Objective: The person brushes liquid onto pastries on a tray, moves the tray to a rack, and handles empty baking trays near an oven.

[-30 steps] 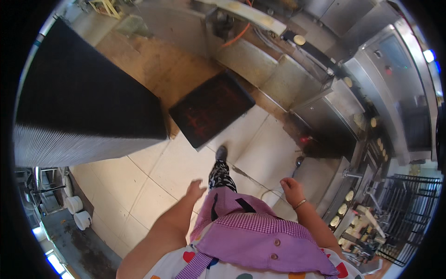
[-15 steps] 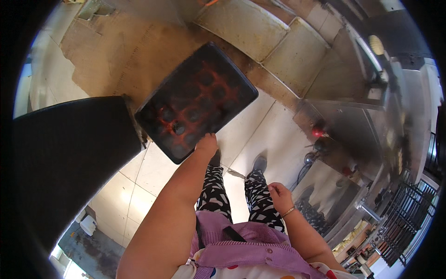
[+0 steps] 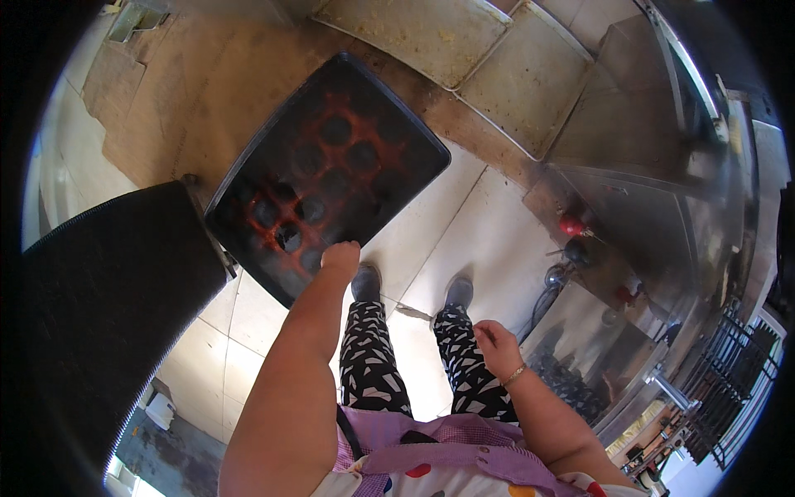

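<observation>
My left hand (image 3: pixel 339 256) is closed on the near edge of a dark tray (image 3: pixel 418 153) with round cup-shaped hollows and reddish-brown stains between them. The tray is held out over the floor, ahead and to the left of my feet. One hollow near its left end has a pale, shiny patch. My right hand (image 3: pixel 498 348) hangs in front of my right leg, fingers loosely curled. Nothing shows in it. A bracelet circles that wrist.
A large black panel (image 3: pixel 116 273) stands at the left. Brown cardboard (image 3: pixel 199 91) covers the floor ahead, with shallow stained metal trays (image 3: pixel 522 91) beyond. Metal equipment (image 3: pixel 621 199) lines the right side, with a red knob (image 3: pixel 571 224) and a dark rack (image 3: pixel 737 373).
The tray and my left hand have shifted a little left. My right hand stays in nearly the same place. The view has moved slightly, and my shoes show more fully.
</observation>
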